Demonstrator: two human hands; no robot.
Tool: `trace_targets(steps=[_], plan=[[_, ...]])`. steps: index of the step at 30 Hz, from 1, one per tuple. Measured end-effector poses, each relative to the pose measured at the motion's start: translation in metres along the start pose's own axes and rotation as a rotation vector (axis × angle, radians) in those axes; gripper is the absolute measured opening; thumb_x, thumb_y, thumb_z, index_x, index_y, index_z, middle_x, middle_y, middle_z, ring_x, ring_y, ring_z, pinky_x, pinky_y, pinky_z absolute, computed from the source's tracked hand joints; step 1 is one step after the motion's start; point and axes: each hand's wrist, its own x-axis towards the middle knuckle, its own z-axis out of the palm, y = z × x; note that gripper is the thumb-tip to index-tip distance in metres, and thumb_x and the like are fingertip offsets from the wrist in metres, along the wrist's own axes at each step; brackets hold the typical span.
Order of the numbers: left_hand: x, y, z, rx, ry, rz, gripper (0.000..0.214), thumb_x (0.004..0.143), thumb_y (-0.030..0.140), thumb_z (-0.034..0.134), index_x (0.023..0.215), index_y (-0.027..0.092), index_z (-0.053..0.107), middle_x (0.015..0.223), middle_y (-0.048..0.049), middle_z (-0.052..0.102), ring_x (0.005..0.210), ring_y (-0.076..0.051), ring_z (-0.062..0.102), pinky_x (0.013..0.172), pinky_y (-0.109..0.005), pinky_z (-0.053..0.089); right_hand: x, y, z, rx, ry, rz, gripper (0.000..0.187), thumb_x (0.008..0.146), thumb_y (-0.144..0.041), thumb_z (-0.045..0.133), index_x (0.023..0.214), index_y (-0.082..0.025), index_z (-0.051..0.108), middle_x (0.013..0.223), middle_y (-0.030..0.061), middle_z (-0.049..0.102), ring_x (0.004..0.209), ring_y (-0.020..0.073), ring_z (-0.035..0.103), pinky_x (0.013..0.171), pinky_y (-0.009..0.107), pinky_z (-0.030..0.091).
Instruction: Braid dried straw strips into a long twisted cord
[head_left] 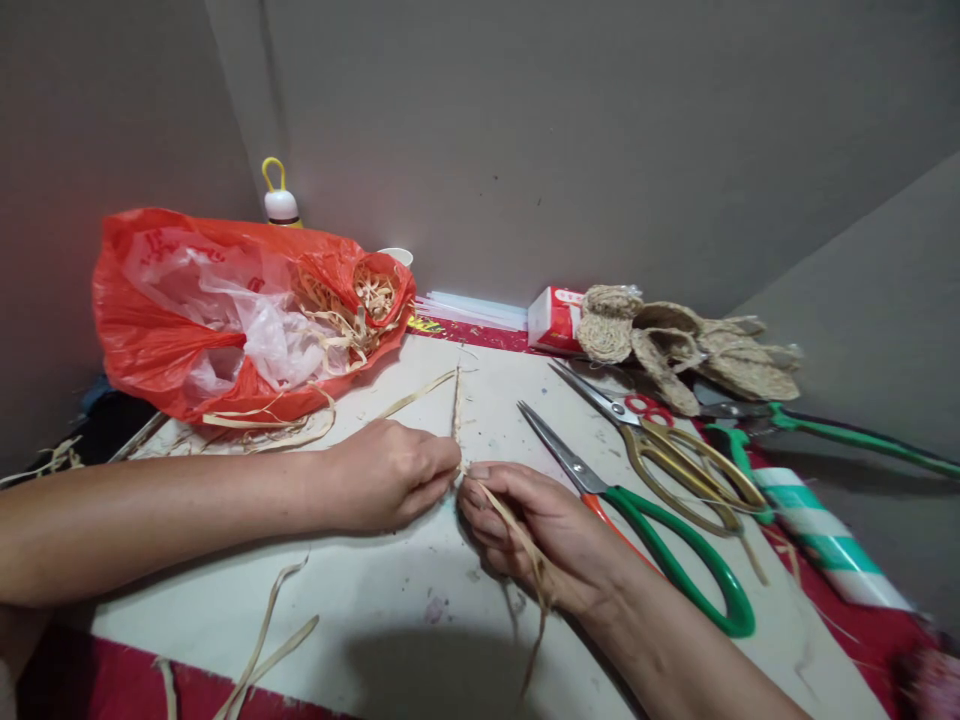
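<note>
My left hand (pixel 401 472) and my right hand (pixel 525 525) almost meet over the middle of the white board (pixel 375 610). Each is closed in a pinch on a thin, pale dried-fibre strand (pixel 458 400), which stands up above the fingertips in a narrow twisted length. A looser strip (pixel 420 393) slants off its top toward the left. From my right fingers a frayed tail of fibre (pixel 525 545) hangs across the palm and past the wrist. The exact spot where the fingertips hold the strand is partly hidden.
Green-handled scissors (pixel 667 540) and gold-handled scissors (pixel 675 460) lie right of my right hand. A red plastic bag (pixel 165 300) of fibre stands at the left. Woven fibre pieces (pixel 675 345) sit beside a red box (pixel 553 318). Loose strips (pixel 262 640) lie in front.
</note>
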Motion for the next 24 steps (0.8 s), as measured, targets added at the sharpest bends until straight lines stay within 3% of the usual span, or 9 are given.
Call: trace_targets(steps=[5, 9, 12, 19, 24], plan=[[0.0, 0.006, 0.005, -0.294, 0.096, -0.232, 0.018, 0.079, 0.017, 0.047, 0.061, 0.016, 0.047, 0.054, 0.0048, 0.042, 0.049, -0.006, 0.035, 0.049, -0.018, 0.028, -0.003, 0.001, 0.01, -0.105, 0.051, -0.065, 0.029, 0.076, -0.03, 0.062, 0.06, -0.016, 0.042, 0.044, -0.0104, 0.026, 0.037, 0.0004, 0.011, 0.033, 0.013, 0.008], [0.002, 0.01, 0.006, -0.82, 0.078, -0.527, 0.017, 0.08, 0.026, 0.051, 0.068, 0.014, 0.053, 0.053, 0.0062, 0.042, 0.046, -0.004, 0.033, 0.045, -0.017, 0.027, -0.003, 0.002, 0.012, -0.194, 0.07, -0.117, 0.032, 0.081, -0.036, 0.058, 0.061, -0.016, 0.042, 0.041, -0.0106, 0.026, 0.035, 0.0008, 0.012, 0.034, 0.014, 0.009], [0.004, 0.01, 0.005, -1.133, 0.047, -0.657, 0.022, 0.077, 0.033, 0.058, 0.071, 0.013, 0.052, 0.047, 0.0082, 0.04, 0.04, -0.002, 0.027, 0.039, -0.016, 0.02, -0.002, 0.002, 0.01, -0.238, 0.086, -0.138, 0.034, 0.081, -0.038, 0.059, 0.061, -0.016, 0.043, 0.039, -0.0104, 0.028, 0.035, 0.0009, 0.013, 0.034, 0.015, 0.009], [0.002, 0.002, 0.012, -1.477, 0.009, -0.719, 0.023, 0.072, 0.032, 0.066, 0.076, 0.015, 0.051, 0.043, 0.0102, 0.039, 0.031, -0.001, 0.02, 0.032, -0.016, 0.012, -0.003, 0.001, 0.009, -0.295, 0.07, -0.152, 0.035, 0.08, -0.042, 0.059, 0.062, -0.017, 0.043, 0.04, -0.0108, 0.028, 0.036, 0.0017, 0.012, 0.035, 0.017, 0.008], [0.003, -0.005, 0.012, -1.497, -0.006, -0.76, 0.022, 0.068, 0.026, 0.071, 0.076, 0.012, 0.056, 0.053, 0.004, 0.053, 0.044, -0.003, 0.045, 0.043, -0.016, 0.036, -0.004, 0.001, 0.008, -0.373, 0.065, -0.192, 0.035, 0.08, -0.045, 0.057, 0.065, -0.016, 0.047, 0.043, -0.0098, 0.031, 0.036, 0.0025, 0.014, 0.035, 0.018, 0.009]])
